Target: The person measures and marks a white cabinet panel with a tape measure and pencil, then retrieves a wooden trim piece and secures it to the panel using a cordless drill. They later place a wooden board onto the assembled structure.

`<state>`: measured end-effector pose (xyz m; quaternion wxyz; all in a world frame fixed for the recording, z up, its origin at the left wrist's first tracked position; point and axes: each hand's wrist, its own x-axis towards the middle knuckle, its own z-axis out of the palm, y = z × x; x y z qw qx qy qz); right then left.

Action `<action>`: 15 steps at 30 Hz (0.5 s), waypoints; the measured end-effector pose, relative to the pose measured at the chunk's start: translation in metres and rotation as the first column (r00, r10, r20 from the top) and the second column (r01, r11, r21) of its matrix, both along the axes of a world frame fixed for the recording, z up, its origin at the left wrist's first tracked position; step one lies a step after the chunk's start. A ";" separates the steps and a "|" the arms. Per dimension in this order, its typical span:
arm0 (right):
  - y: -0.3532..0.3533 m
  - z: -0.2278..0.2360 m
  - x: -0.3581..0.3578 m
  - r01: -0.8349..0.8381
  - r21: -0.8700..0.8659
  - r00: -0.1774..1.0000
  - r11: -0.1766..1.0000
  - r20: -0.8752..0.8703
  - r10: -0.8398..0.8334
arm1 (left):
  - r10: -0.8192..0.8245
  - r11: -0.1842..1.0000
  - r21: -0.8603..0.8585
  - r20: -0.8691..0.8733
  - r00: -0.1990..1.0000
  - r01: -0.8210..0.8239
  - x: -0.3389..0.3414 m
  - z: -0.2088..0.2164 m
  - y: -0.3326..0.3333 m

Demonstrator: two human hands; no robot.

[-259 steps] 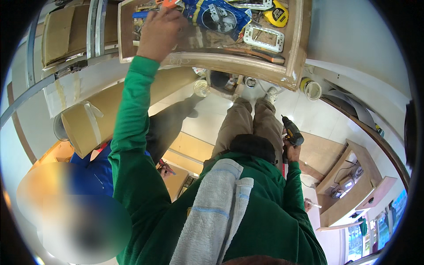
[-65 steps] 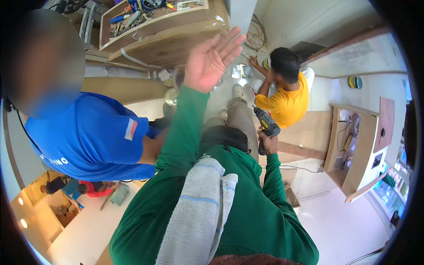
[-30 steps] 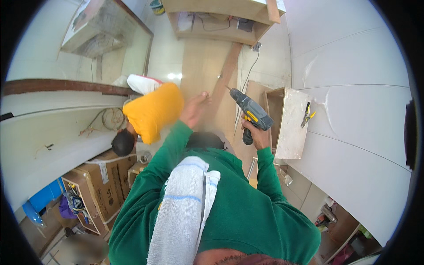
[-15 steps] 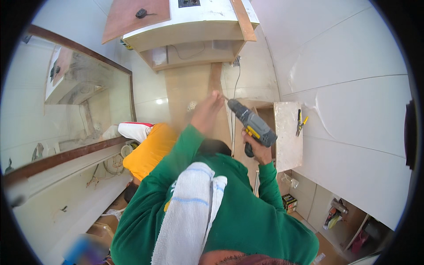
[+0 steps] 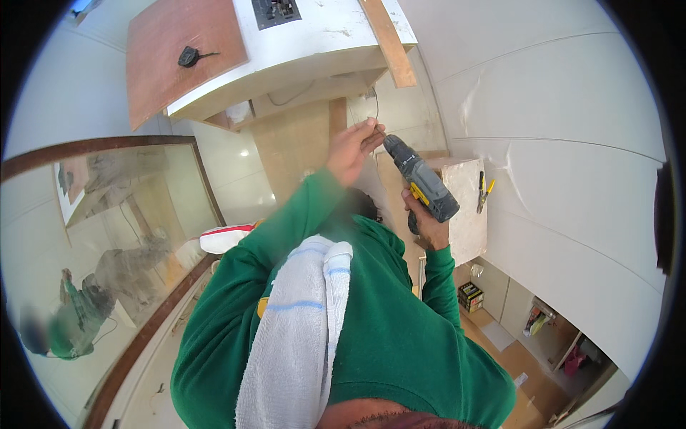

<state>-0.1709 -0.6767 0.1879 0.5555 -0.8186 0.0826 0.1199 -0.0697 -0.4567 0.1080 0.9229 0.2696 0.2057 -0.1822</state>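
Note:
My right hand (image 5: 431,227) grips the handle of a grey and black cordless drill (image 5: 421,182) with yellow accents. The drill tilts up and to the left, its thin bit pointing at my left hand (image 5: 350,152). The fingers of that hand are pinched together at the tip of the bit; what they hold there is too small to make out. Green sleeves cover both my arms, and a white towel (image 5: 286,343) with blue stripes hangs over my shoulder.
Ahead stands a white-topped cabinet (image 5: 321,36) bearing a reddish-brown board (image 5: 161,57), a black tape measure (image 5: 189,56) and a wooden strip (image 5: 389,43). Yellow-handled pliers (image 5: 484,191) lie on a pale box (image 5: 461,236). A framed mirror (image 5: 107,146) leans left.
My view has turned, so the cabinet and mirror appear larger or shifted. Both hands and the drill sit slightly farther right in the picture. The orange-clothed person at left is now mostly hidden.

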 end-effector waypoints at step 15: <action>-0.001 -0.027 0.272 0.146 -0.142 0.988 0.979 -0.031 -0.152 | -0.165 0.986 -0.064 -0.219 0.962 0.155 0.274 -0.066 -0.025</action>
